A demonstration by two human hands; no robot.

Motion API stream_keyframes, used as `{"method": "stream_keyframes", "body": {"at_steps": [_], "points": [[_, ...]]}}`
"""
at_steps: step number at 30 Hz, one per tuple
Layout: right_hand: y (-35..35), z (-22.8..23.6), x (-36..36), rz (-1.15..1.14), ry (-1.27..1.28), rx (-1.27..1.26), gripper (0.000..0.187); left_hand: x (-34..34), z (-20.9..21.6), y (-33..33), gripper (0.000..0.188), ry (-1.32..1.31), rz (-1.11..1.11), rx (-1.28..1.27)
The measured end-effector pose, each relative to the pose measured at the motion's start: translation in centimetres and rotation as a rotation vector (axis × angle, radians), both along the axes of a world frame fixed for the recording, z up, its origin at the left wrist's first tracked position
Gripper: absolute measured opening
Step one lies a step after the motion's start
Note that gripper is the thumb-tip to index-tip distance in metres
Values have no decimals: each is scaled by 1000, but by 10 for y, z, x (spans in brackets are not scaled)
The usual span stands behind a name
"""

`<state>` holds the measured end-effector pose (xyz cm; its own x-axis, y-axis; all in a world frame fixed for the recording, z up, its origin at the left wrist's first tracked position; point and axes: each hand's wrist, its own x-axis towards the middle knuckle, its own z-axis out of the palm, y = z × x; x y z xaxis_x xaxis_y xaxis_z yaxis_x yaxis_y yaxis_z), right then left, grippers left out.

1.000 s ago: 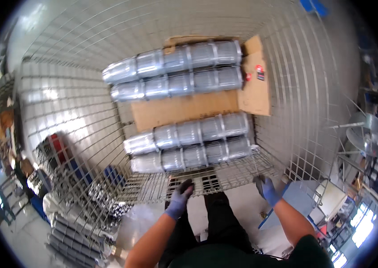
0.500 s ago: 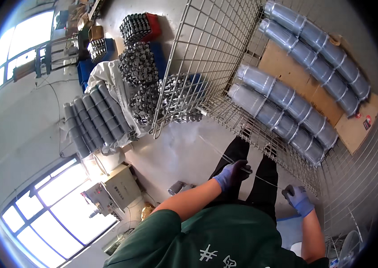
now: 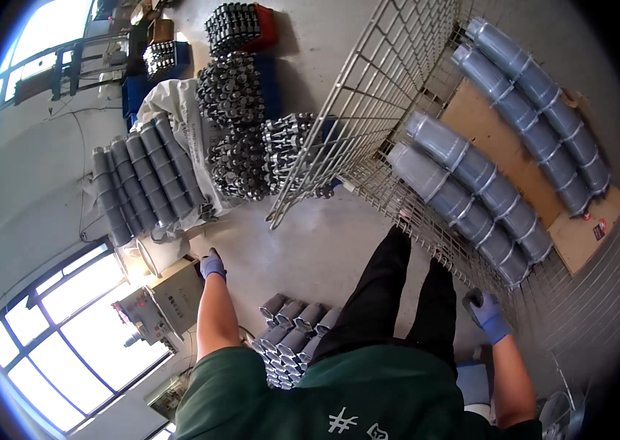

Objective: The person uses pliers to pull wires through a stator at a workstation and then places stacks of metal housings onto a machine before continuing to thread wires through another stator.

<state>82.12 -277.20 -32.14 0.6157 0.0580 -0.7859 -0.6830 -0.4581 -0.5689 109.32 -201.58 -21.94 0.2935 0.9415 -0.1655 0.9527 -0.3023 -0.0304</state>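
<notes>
My left hand (image 3: 213,265), in a blue and dark glove, is stretched far out to the left near a beige control cabinet (image 3: 182,293). Its fingers look closed; what they hold, if anything, is too small to make out. My right hand (image 3: 487,315), gloved alike, is beside my right leg, below the wire mesh cage (image 3: 427,224). Its fingers are curled, and their contents are hidden. Inside the cage lie wrapped rows of grey cup-like parts (image 3: 464,198), bound with pale ties, beside a cardboard sheet (image 3: 482,125). No strand shows clearly between my hands.
Grey cylindrical parts (image 3: 295,341) are stacked left of my legs. More grey rows (image 3: 145,176) lie at the left by a white sack (image 3: 178,103). Piles of dark metal parts (image 3: 233,88) and a red crate (image 3: 266,29) stand beyond. The open mesh panel (image 3: 354,88) juts leftward.
My left hand has swung from before my legs far to the left. The thin strand seen between my hands no longer shows clearly. My right hand stays nearly in place. The view has shifted slightly.
</notes>
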Motion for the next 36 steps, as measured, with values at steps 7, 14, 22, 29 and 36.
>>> {"method": "stream_keyframes", "body": {"at_steps": [7, 14, 22, 29, 36], "points": [[-94, -144, -125, -521, 245, -172, 28, -101, -139, -220, 25, 554, -439, -1216], [-177, -227, -191, -1295, 149, -94, 44, -92, -127, -530, 29, 446, -1038, -1721], [-240, -295, -155, -1340, 330, -292, 70, 64, -386, -463, 54, 247, -1001, -941], [-232, -342, -157, -1392, 367, -55, 32, 149, -478, -445, 74, 176, -823, -881], [-234, -345, -168, -1460, 237, 56, 38, 158, -538, -461, 58, -40, -705, -1123]]}}
